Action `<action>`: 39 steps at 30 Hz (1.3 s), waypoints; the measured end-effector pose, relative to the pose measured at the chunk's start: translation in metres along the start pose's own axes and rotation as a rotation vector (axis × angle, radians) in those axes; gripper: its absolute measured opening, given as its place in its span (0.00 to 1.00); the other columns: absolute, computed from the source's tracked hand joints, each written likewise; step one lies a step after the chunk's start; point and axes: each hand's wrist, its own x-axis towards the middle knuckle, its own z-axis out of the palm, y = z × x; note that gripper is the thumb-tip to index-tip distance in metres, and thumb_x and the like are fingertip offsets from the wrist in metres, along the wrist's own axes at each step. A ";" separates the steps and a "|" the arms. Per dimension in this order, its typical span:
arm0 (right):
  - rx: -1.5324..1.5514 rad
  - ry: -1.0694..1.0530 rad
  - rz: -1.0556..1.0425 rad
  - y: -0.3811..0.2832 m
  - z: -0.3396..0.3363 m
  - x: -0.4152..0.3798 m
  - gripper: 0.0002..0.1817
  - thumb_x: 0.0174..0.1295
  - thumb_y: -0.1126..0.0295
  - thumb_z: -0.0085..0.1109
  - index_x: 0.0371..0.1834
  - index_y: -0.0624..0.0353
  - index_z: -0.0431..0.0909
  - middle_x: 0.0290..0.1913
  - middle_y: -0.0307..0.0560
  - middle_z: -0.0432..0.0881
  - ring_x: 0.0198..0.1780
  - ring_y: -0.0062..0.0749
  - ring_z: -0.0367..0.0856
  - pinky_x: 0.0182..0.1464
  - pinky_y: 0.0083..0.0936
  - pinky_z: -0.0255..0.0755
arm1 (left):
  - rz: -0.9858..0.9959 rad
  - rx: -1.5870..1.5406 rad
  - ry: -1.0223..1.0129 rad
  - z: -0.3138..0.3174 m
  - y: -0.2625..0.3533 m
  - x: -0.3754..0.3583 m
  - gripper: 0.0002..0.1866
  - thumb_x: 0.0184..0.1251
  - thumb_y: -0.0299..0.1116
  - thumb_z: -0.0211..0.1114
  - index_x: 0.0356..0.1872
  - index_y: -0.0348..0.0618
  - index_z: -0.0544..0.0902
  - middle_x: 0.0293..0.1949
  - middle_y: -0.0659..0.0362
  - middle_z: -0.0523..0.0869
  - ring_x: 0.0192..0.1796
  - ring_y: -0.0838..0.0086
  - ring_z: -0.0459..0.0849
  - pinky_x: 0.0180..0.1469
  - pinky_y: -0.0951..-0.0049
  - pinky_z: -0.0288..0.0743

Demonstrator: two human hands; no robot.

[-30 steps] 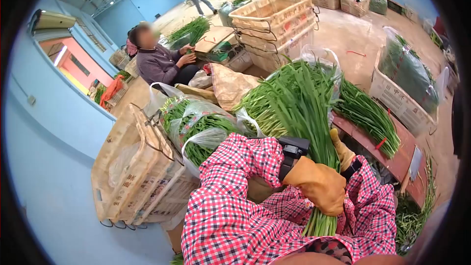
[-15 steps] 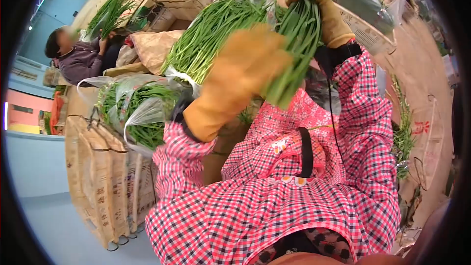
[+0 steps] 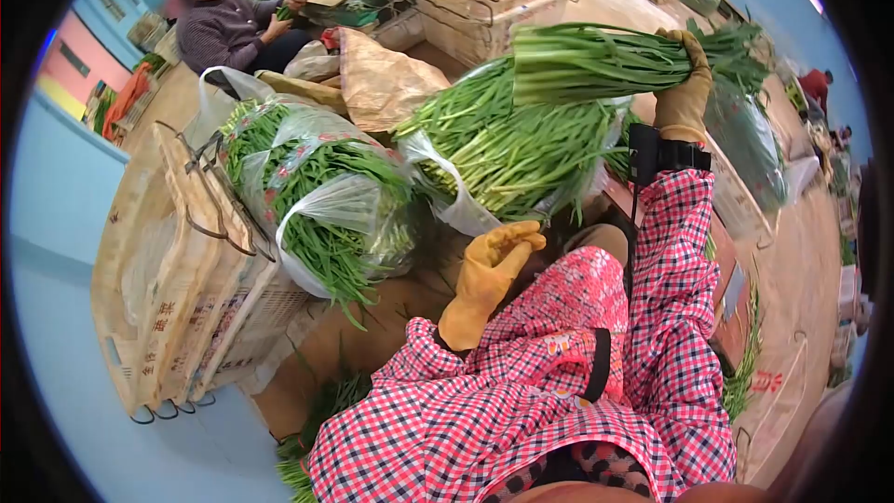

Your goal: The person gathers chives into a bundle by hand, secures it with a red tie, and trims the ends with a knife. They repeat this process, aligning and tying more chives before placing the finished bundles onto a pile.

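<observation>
My right hand [image 3: 684, 84], in a tan work glove, grips a bunch of garlic chives [image 3: 596, 61] near its leafy end. The bunch lies sideways over a large heap of chives [image 3: 521, 144] in an open plastic bag, its pale cut ends pointing left. Lower down, near my lap, my left hand [image 3: 489, 279] wears an orange-tan glove. Its fingers curl in against the thumb, and nothing shows in them. To the left of that hand, a clear plastic bag [image 3: 349, 200] wraps more chives.
Stacked plastic crates [image 3: 196, 317] stand at the left and more crates [image 3: 498, 0] at the back. Another person [image 3: 223, 23] sits at the upper left, holding greens. A brown sack [image 3: 382, 79] lies behind the bags. A wrapped bundle [image 3: 745, 144] stands at the right.
My left hand has come away from the bunch, down towards my lap. My right hand has turned the hanging bunch sideways over the heap. The camera view has swung right.
</observation>
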 end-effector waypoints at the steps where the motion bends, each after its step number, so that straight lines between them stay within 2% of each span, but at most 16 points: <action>1: 0.022 0.028 0.016 0.008 0.002 0.004 0.07 0.67 0.71 0.59 0.40 0.65 0.81 0.39 0.49 0.85 0.48 0.44 0.84 0.60 0.40 0.78 | 0.008 -0.024 0.014 0.000 0.002 0.002 0.16 0.72 0.19 0.60 0.59 0.31 0.80 0.48 0.52 0.89 0.51 0.70 0.87 0.58 0.71 0.79; 5: 0.063 0.105 0.007 0.025 0.010 0.010 0.06 0.65 0.72 0.61 0.39 0.63 0.81 0.39 0.49 0.86 0.46 0.43 0.85 0.59 0.39 0.80 | 0.124 -0.049 0.145 0.004 0.017 0.026 0.17 0.74 0.23 0.60 0.61 0.31 0.79 0.49 0.52 0.89 0.52 0.68 0.87 0.60 0.68 0.78; 6: 0.055 0.122 -0.022 0.027 0.017 0.007 0.06 0.65 0.72 0.61 0.39 0.63 0.81 0.39 0.49 0.86 0.46 0.42 0.85 0.59 0.39 0.80 | 0.247 0.102 0.139 -0.003 0.019 0.035 0.19 0.79 0.32 0.56 0.64 0.32 0.76 0.54 0.49 0.86 0.57 0.65 0.85 0.63 0.64 0.76; 8: 0.054 0.081 -0.038 0.031 0.019 0.007 0.06 0.65 0.72 0.61 0.38 0.64 0.81 0.38 0.49 0.85 0.45 0.40 0.84 0.59 0.38 0.80 | 0.463 -0.196 0.204 -0.013 0.023 0.066 0.25 0.82 0.42 0.50 0.69 0.34 0.72 0.62 0.48 0.81 0.64 0.64 0.80 0.67 0.61 0.71; 10: -0.046 0.050 -0.045 0.028 0.032 -0.008 0.08 0.67 0.70 0.60 0.42 0.63 0.81 0.39 0.49 0.86 0.46 0.38 0.84 0.58 0.35 0.78 | 0.464 0.012 0.333 -0.014 0.050 0.096 0.29 0.84 0.50 0.44 0.72 0.37 0.69 0.67 0.50 0.77 0.70 0.64 0.74 0.73 0.58 0.64; 13: -0.129 0.000 -0.046 0.026 0.059 -0.040 0.12 0.70 0.67 0.58 0.47 0.65 0.82 0.44 0.50 0.87 0.50 0.38 0.85 0.59 0.34 0.76 | 0.417 -0.348 0.317 -0.026 0.052 0.148 0.31 0.83 0.53 0.45 0.72 0.39 0.69 0.68 0.54 0.76 0.71 0.66 0.72 0.75 0.56 0.60; 15: -0.062 -0.055 -0.049 0.033 0.069 -0.058 0.13 0.71 0.67 0.58 0.49 0.66 0.82 0.45 0.52 0.87 0.52 0.39 0.85 0.60 0.35 0.76 | 0.531 -0.470 0.134 -0.024 0.050 0.177 0.33 0.81 0.58 0.46 0.72 0.42 0.70 0.67 0.55 0.77 0.69 0.67 0.73 0.74 0.58 0.61; 16: -0.123 -0.048 -0.085 0.037 0.074 -0.065 0.13 0.71 0.67 0.58 0.50 0.67 0.82 0.46 0.53 0.86 0.52 0.40 0.85 0.60 0.35 0.76 | 0.486 -0.484 0.063 -0.014 0.054 0.168 0.35 0.80 0.60 0.46 0.72 0.41 0.70 0.67 0.56 0.77 0.68 0.68 0.74 0.74 0.59 0.62; 17: -0.186 -0.037 -0.125 0.042 0.081 -0.073 0.14 0.71 0.67 0.58 0.50 0.67 0.82 0.47 0.54 0.86 0.53 0.41 0.85 0.61 0.35 0.76 | 0.469 -0.558 0.091 -0.015 0.043 0.177 0.34 0.80 0.58 0.48 0.71 0.40 0.71 0.64 0.56 0.79 0.65 0.67 0.77 0.71 0.62 0.66; 21: -0.223 -0.114 -0.196 0.040 0.086 -0.093 0.15 0.70 0.70 0.61 0.54 0.70 0.80 0.49 0.53 0.85 0.55 0.41 0.83 0.64 0.33 0.74 | 0.620 -0.255 0.356 -0.010 0.027 0.170 0.28 0.80 0.51 0.52 0.69 0.40 0.73 0.59 0.55 0.83 0.60 0.67 0.80 0.67 0.67 0.72; 22: -0.158 -0.148 -0.209 0.038 0.085 -0.098 0.12 0.70 0.77 0.58 0.52 0.74 0.80 0.51 0.56 0.85 0.50 0.41 0.87 0.58 0.33 0.82 | 0.642 -0.197 0.370 -0.005 0.030 0.161 0.26 0.80 0.48 0.53 0.68 0.39 0.73 0.59 0.54 0.83 0.60 0.67 0.81 0.66 0.67 0.73; 24: -0.233 -0.137 -0.261 0.037 0.083 -0.107 0.13 0.71 0.77 0.57 0.53 0.75 0.79 0.52 0.57 0.85 0.52 0.42 0.86 0.59 0.35 0.82 | 0.682 -0.092 0.401 0.001 0.033 0.146 0.22 0.80 0.42 0.55 0.65 0.39 0.74 0.59 0.53 0.83 0.59 0.69 0.81 0.65 0.68 0.74; 26: -0.324 -0.118 -0.286 0.036 0.081 -0.122 0.13 0.72 0.77 0.55 0.54 0.75 0.79 0.57 0.58 0.83 0.56 0.44 0.85 0.61 0.38 0.81 | 0.662 -0.300 0.373 0.006 0.027 0.149 0.21 0.78 0.40 0.54 0.63 0.37 0.76 0.56 0.52 0.84 0.57 0.66 0.83 0.63 0.66 0.76; 29: -0.346 -0.126 -0.337 0.029 0.083 -0.143 0.20 0.71 0.79 0.55 0.64 0.73 0.70 0.58 0.57 0.80 0.56 0.43 0.84 0.62 0.38 0.80 | 0.417 -0.903 0.282 0.005 0.015 0.152 0.20 0.77 0.40 0.53 0.59 0.34 0.78 0.52 0.49 0.87 0.54 0.62 0.84 0.61 0.62 0.78; 35: -0.306 -0.204 -0.452 0.011 0.106 -0.184 0.24 0.66 0.80 0.58 0.66 0.67 0.68 0.49 0.54 0.81 0.48 0.42 0.82 0.61 0.43 0.76 | 0.349 -0.936 0.218 0.013 0.006 0.144 0.21 0.76 0.41 0.53 0.56 0.33 0.80 0.52 0.48 0.86 0.54 0.59 0.85 0.62 0.59 0.78; 39: -0.321 -0.345 -0.510 0.003 0.101 -0.194 0.24 0.65 0.80 0.57 0.66 0.65 0.68 0.50 0.53 0.82 0.46 0.42 0.81 0.60 0.46 0.75 | 0.323 -0.996 0.094 0.024 0.014 0.137 0.23 0.79 0.46 0.49 0.54 0.34 0.80 0.53 0.48 0.85 0.56 0.60 0.83 0.63 0.57 0.78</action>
